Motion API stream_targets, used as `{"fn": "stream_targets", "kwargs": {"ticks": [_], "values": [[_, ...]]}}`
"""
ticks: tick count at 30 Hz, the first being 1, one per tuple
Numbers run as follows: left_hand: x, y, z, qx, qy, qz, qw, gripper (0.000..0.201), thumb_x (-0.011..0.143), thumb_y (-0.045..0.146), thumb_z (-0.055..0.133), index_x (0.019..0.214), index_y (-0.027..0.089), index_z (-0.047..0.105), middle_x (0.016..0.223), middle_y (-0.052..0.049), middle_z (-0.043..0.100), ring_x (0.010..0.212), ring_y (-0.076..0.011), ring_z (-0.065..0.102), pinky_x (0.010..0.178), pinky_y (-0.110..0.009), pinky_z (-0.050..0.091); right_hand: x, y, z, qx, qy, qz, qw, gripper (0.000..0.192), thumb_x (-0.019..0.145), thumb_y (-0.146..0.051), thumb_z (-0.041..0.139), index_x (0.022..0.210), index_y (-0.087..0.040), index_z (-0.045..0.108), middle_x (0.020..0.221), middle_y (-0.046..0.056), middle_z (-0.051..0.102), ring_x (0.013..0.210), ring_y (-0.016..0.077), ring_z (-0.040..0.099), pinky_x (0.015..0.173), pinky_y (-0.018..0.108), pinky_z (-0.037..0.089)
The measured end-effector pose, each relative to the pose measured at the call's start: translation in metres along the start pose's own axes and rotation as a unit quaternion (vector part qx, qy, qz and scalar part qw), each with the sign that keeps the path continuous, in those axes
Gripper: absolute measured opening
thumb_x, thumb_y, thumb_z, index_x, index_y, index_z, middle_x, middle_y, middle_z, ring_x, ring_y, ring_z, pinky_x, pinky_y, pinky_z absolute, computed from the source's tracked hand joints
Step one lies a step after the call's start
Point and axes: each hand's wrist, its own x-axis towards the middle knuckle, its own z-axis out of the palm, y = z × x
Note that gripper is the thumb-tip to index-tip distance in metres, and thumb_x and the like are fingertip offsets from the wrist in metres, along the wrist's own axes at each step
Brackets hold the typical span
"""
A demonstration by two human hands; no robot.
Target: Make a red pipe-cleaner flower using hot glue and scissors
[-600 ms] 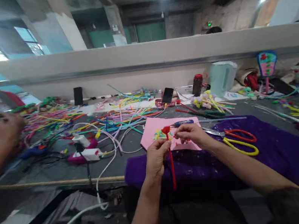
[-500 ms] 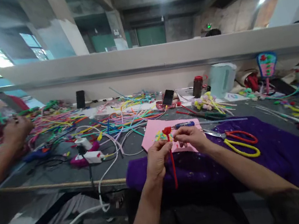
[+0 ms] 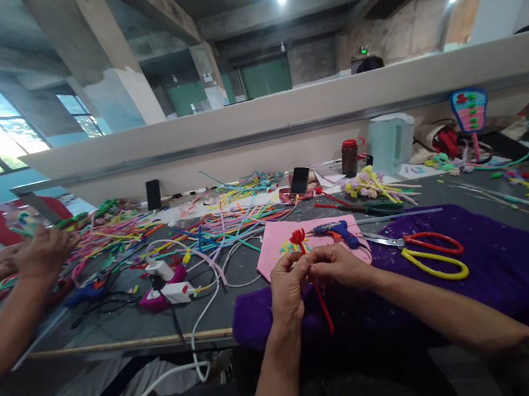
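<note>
A red pipe-cleaner flower (image 3: pixel 297 236) with a fuzzy head and a long red stem (image 3: pixel 324 309) is held upright over the pink sheet. My left hand (image 3: pixel 287 283) pinches the stem below the head. Fingertips of my right hand (image 3: pixel 339 265) meet the left ones at the stem, pressed together; the pinch itself is hidden. Just behind my hands, a blue glue gun (image 3: pixel 344 233) lies on the pink sheet (image 3: pixel 268 246), near small yellow and green bits. To the right, scissors (image 3: pixel 430 251) with red and yellow handles rest on a purple cloth (image 3: pixel 492 254).
Heaps of colored pipe cleaners (image 3: pixel 228 221) spread behind and leftward. A power strip (image 3: pixel 169 294) with white cables sits at left. Pliers (image 3: pixel 372 205), a bottle (image 3: pixel 350 158), a jug (image 3: pixel 391 141) and a phone (image 3: pixel 301 180) stand or lie farther back. A co-worker's hands (image 3: pixel 43 252) work at far left.
My right hand has moved left to meet my left hand at the stem. The stem's lower end now slants to the right. The camera view has shifted slightly.
</note>
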Motion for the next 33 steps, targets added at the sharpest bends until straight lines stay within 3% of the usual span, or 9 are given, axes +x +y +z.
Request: {"fn": "stream_targets", "kwargs": {"ticks": [4,7,9,14,16,33], "values": [[0.002,0.002,-0.003,0.027,0.003,0.004,1.000,0.027,0.058,0.031,0.070,0.074,0.011,0.062,0.047,0.006,0.047,0.036,-0.0005,0.034,0.035,-0.014,0.023,0.000,0.002,-0.005,0.008,-0.063,0.054,0.997,0.022,0.074,-0.036,0.056,0.070,-0.015,0.051,0.055,-0.004,0.053,0.041,0.0060,0.047,0.039,0.016,0.032],[0.005,-0.002,-0.006,0.030,0.002,0.001,1.000,0.026,0.057,0.031,0.071,0.071,0.011,0.062,0.047,0.005,0.048,0.035,0.0000,0.033,0.034,-0.014,0.021,0.002,0.003,-0.010,-0.016,-0.097,0.085,0.992,0.021,0.073,-0.035,0.057,0.070,-0.014,0.053,0.055,-0.003,0.055,0.041,0.0064,0.048,0.038,0.016,0.032],[0.006,-0.006,-0.008,0.034,0.009,0.006,0.999,0.026,0.057,0.032,0.070,0.068,0.011,0.061,0.051,0.003,0.053,0.033,0.0004,0.033,0.033,-0.015,0.019,0.004,0.003,-0.015,-0.043,-0.078,0.089,0.992,0.021,0.070,-0.034,0.059,0.069,-0.014,0.056,0.056,-0.002,0.056,0.041,0.0064,0.048,0.038,0.017,0.033],[0.006,-0.015,-0.011,0.069,0.018,0.003,0.997,0.027,0.057,0.035,0.069,0.067,0.012,0.059,0.058,0.000,0.060,0.032,0.0001,0.034,0.031,-0.015,0.017,0.009,0.000,-0.028,-0.050,0.077,0.033,0.995,0.023,0.068,-0.036,0.061,0.070,-0.013,0.059,0.060,0.000,0.060,0.041,0.0061,0.048,0.037,0.017,0.033],[0.005,-0.018,-0.012,0.084,0.008,0.006,0.996,0.026,0.058,0.035,0.069,0.066,0.013,0.059,0.058,0.000,0.061,0.032,0.0001,0.034,0.031,-0.015,0.018,0.010,0.000,-0.029,-0.028,0.112,0.018,0.993,0.024,0.069,-0.037,0.060,0.071,-0.013,0.060,0.062,0.001,0.060,0.042,0.0062,0.049,0.037,0.017,0.032],[0.000,-0.021,-0.012,0.126,-0.049,0.006,0.991,0.023,0.064,0.035,0.065,0.069,0.012,0.060,0.057,0.001,0.057,0.035,-0.0007,0.034,0.033,-0.016,0.019,0.008,0.001,-0.023,-0.014,0.107,0.009,0.994,0.025,0.071,-0.038,0.057,0.073,-0.013,0.058,0.059,-0.001,0.056,0.041,0.0057,0.048,0.036,0.016,0.033]]}}
